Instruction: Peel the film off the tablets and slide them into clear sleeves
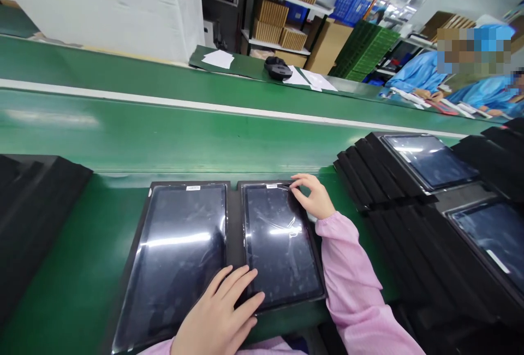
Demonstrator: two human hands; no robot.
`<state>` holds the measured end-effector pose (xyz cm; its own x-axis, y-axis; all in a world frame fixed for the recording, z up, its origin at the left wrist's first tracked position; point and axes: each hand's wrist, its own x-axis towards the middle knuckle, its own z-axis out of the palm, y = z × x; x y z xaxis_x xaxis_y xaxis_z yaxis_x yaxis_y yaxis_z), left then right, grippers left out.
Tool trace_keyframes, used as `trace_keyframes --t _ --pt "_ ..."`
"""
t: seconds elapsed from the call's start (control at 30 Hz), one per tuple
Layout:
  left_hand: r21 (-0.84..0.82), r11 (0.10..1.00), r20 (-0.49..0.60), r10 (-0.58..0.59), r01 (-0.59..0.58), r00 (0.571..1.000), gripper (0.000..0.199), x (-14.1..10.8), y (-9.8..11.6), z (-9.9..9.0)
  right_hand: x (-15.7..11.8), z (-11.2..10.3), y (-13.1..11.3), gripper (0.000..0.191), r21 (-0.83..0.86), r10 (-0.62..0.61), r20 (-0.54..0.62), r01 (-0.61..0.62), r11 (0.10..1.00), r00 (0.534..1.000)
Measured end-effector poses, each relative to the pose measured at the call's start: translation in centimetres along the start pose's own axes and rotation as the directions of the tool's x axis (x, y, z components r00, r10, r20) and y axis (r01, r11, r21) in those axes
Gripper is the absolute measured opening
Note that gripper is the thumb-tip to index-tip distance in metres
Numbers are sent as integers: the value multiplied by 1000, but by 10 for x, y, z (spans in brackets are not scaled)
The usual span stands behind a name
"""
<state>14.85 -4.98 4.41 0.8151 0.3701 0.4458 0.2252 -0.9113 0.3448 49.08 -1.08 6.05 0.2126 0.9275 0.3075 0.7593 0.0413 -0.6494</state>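
Note:
Two dark glossy tablet screens lie side by side in black trays on the green bench. My right hand [313, 195] pinches the top right corner of clear film [292, 228] over the right screen [278, 262]; the film looks wrinkled below the fingers. Across the lower gap between the screens rests my left hand [223, 314], fingers spread, its fingertips by the right screen's lower left edge. The left screen [180, 267] lies partly under that hand. Each of these screens has a small white label near its top edge.
Stacked black trays [409, 235] stand at right, with another screen [429, 161] on top. More black trays [36, 224] are at left. Beyond the white rail [164, 101] lie papers [219, 59] and a black device [278, 68]. People in blue sleeves [421, 74] work at the far right.

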Motion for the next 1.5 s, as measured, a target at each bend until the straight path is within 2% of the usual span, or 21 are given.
trace_keyframes --t 0.1,0.17,0.3,0.43,0.6,0.8,0.93,1.1,1.23,1.3,1.33,1.4,1.5 --pt "-130 986 -67 -113 104 991 20 -1 3 2 -11 -17 -8 5 135 -14 84 2 991 996" --pt "-192 974 -74 -134 118 988 19 0 4 2 -19 -31 -8 5 233 -29 125 -1 972 992" --pt "-210 977 -43 -52 42 998 18 0 4 2 -31 -55 4 12 404 -44 101 -1 915 994" --pt "-215 975 -21 50 -54 999 14 -5 2 1 -36 -70 12 21 529 -35 57 0 849 998" --pt "-207 975 -44 78 -85 996 14 -4 3 -4 -39 -81 3 19 709 -133 42 65 702 990" --pt "-117 991 -46 67 -72 997 20 1 5 -5 -46 -90 4 18 799 -209 1 125 588 978" --pt "-79 994 -58 71 -75 996 22 0 5 -4 -50 -97 17 24 892 -409 95 105 439 908" --pt "-48 993 -60 103 -106 993 19 0 5 -3 -54 -95 24 21 980 -592 144 -32 196 793" --pt "-41 993 -52 112 -114 992 19 -1 5 -3 -56 -91 22 22 984 -590 160 -78 161 792" --pt "-63 991 -90 111 -117 990 19 -3 6 -4 -56 -89 23 22 982 -604 179 -99 163 777" --pt "-89 992 -124 81 -92 989 19 -4 6 -5 -55 -89 24 23 980 -616 191 -111 166 764" --pt "-161 986 -173 -67 39 983 17 -4 6 -8 -54 -89 25 24 978 -641 205 -125 169 740" --pt "-142 945 -114 -312 296 943 21 3 5 -12 -53 -90 26 22 974 -654 217 -117 193 725"
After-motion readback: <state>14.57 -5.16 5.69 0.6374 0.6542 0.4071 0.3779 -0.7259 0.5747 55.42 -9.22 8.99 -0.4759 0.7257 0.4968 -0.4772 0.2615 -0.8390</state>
